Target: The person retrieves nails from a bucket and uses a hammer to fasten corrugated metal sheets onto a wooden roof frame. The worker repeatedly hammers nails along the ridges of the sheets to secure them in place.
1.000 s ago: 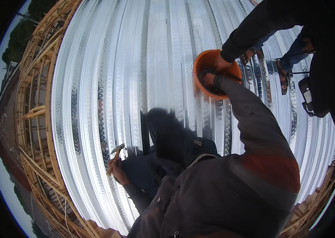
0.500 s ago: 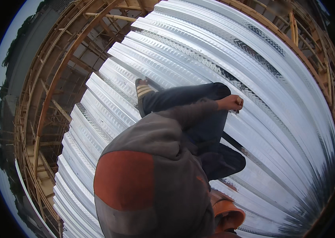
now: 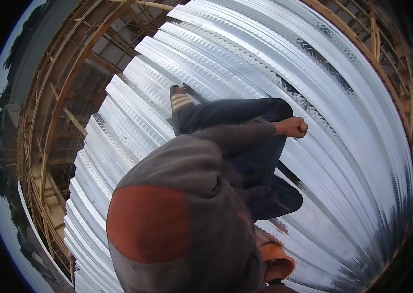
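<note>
Gripping with the left hand (image 3: 292, 127): it's a closed fist around what looks like a wooden handle (image 3: 304, 127), only the tan round end showing; the rest is hidden, so can't confirm the tool. Right hand is out of view; can't tell if it's free or loaded, or how near the left. Handle sits just past the raised knee (image 3: 282, 108), above the decking. My read: rigid, fairly light, hard to break; hold it low on the shaft, full wrap, since smooth wood could slip in a sweaty palm. Grey sleeve (image 3: 250, 133) runs back to a shoulder with a red patch (image 3: 148, 224). Second knee (image 3: 287, 198) is nearer the orange bucket (image 3: 271, 252), which is at the lower edge, partly cut off by the body. Bucket looks like plastic: slightly flexible, weight depends on contents I can't see; take it by the rim. All around, ribbed metal decking (image 3: 245, 58): stiff along the ribs, probably slick, edges likely sharp. Timber framing (image 3: 61, 100) beyond it, left and upper right.
</note>
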`<state>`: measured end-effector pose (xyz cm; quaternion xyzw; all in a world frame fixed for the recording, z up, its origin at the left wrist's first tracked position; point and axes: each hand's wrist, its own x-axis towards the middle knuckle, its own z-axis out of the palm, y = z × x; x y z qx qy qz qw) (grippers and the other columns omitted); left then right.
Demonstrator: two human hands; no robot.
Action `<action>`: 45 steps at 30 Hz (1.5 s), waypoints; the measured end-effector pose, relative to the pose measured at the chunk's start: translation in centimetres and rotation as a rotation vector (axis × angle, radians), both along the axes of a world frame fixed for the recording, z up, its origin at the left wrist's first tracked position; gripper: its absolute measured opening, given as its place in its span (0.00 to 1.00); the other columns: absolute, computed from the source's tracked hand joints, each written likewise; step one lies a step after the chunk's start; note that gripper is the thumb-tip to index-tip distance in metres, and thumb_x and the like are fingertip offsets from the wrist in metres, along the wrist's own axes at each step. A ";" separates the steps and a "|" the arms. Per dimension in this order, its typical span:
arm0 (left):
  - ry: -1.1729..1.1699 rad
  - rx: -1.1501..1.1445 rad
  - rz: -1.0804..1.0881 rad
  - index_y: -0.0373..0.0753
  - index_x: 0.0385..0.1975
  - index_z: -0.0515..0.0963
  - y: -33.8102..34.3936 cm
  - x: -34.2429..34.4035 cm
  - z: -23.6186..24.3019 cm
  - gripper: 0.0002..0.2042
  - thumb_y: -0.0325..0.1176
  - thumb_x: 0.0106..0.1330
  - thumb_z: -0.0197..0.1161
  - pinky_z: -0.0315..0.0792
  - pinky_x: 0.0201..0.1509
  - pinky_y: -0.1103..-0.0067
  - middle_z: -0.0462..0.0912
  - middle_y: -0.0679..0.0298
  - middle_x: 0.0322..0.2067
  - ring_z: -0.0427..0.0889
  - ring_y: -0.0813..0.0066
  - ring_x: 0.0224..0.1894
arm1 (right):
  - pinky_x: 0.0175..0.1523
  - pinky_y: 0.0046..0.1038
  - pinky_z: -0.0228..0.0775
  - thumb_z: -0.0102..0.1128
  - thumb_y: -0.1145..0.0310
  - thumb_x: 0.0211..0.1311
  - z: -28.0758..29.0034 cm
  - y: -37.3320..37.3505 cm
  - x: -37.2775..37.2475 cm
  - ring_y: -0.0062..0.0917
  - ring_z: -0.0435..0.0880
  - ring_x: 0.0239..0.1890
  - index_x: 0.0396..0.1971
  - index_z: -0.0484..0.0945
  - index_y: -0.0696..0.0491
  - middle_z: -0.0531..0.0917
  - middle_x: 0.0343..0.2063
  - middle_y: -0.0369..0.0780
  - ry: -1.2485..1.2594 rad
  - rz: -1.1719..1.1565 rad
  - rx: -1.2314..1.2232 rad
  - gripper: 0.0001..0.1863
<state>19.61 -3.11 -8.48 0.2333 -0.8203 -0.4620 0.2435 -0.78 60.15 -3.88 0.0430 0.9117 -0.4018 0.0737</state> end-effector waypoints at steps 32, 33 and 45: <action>0.042 1.459 -0.237 0.40 0.68 0.63 -5.6 0.8 0.7 0.25 0.29 0.74 0.61 0.85 0.32 0.81 0.80 0.36 0.49 0.85 0.67 0.35 | 0.59 0.35 0.82 0.53 0.78 0.74 0.9 -16.9 17.2 0.36 0.86 0.53 0.64 0.70 0.62 0.80 0.48 0.43 0.045 -0.197 -1.026 0.21; 0.080 1.437 -0.289 0.42 0.71 0.59 -3.7 0.7 2.2 0.28 0.28 0.73 0.60 0.82 0.30 0.82 0.80 0.38 0.49 0.83 0.71 0.33 | 0.57 0.33 0.82 0.52 0.78 0.74 -0.5 -16.3 16.4 0.35 0.86 0.53 0.63 0.71 0.62 0.81 0.47 0.43 0.086 -0.210 -0.980 0.19; 0.543 0.836 -0.261 0.37 0.77 0.55 -7.6 21.7 20.2 0.36 0.30 0.69 0.60 0.75 0.30 0.82 0.77 0.61 0.40 0.77 0.80 0.28 | 0.51 0.37 0.78 0.53 0.69 0.72 -19.4 -3.2 9.7 0.38 0.86 0.49 0.54 0.79 0.56 0.86 0.46 0.46 0.257 0.575 0.549 0.15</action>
